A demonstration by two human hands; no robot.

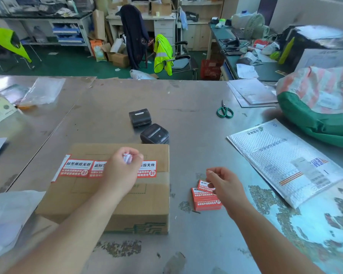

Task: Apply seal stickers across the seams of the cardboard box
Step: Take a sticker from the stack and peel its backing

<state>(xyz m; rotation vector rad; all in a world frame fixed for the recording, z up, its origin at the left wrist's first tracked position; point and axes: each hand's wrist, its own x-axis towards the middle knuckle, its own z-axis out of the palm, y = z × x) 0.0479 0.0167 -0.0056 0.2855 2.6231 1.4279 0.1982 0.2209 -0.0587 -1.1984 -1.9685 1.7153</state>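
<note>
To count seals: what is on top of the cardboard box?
Seal stickers in a row along the seam. The left hand, gripping crumpled paper, hides the middle ones.

**Hands cover part of the sticker row and the stack**

The left hand [121,171] lies over the middle of the row of seal stickers [75,168] on the cardboard box [147,204]. It hides the right part of the second sticker and the left part of the next. Its curled fingers close round a crumpled white scrap [127,158], most of it out of sight. The left forearm covers the box's near left corner. The right hand [224,184] pinches the top sticker [204,183] of a red stack [205,202], hiding that sticker's right end. The stickers' small print is too fine to read. The box's far edge hides the base of a black printer [154,134]. A green sack [315,119] is cut off by the right edge.
</note>
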